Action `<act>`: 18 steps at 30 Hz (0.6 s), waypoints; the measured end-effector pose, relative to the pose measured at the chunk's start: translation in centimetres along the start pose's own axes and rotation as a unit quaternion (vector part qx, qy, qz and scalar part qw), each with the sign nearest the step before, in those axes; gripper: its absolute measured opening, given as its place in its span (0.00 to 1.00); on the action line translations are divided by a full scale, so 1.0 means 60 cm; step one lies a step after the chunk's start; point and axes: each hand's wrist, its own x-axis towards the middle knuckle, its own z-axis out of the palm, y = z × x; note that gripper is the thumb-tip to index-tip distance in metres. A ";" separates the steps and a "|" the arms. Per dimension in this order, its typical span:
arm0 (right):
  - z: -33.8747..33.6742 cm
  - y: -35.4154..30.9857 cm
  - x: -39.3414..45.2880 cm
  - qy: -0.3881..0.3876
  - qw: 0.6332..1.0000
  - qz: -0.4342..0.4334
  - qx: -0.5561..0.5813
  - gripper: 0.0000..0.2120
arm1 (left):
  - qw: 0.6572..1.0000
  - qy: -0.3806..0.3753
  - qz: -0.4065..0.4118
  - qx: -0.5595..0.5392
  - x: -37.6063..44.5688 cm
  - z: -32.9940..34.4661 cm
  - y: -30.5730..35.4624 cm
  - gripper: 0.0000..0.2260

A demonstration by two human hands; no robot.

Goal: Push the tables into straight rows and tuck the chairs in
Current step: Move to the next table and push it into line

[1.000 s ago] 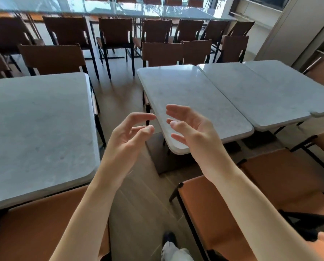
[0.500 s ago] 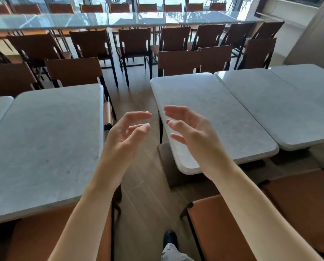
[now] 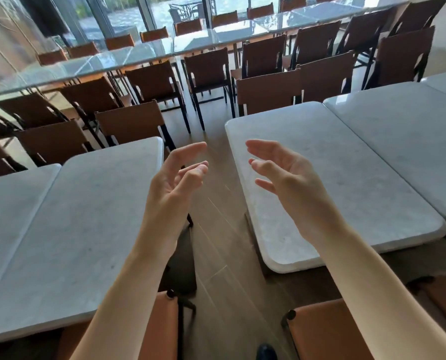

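Observation:
Both my hands are raised in the air over the aisle, palms facing each other, fingers relaxed, holding nothing. My left hand point(image 3: 176, 178) hovers just right of the left marble table point(image 3: 68, 229). My right hand point(image 3: 286, 178) hangs over the near left part of the right marble table point(image 3: 346, 178). Neither hand touches a table. An orange chair back point(image 3: 159, 331) stands at the left table's near edge, and another orange chair point(image 3: 325, 333) sits before the right table.
More marble tables adjoin on the far left point(image 3: 11, 203) and right point(image 3: 411, 141). Brown chairs point(image 3: 131, 123) line the tables' far sides. A long glass-topped table row point(image 3: 190, 45) with several chairs runs along the windows. A wooden-floor aisle point(image 3: 216, 229) lies between the tables.
The view has swung left and tilted up, showing more of the left tables and the windows. My hands have spread a little further apart, still holding nothing.

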 end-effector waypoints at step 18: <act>0.099 0.022 0.152 -0.054 0.999 -0.003 0.003 0.16 | 0.997 0.033 -0.060 0.030 0.108 -0.069 -0.061 0.15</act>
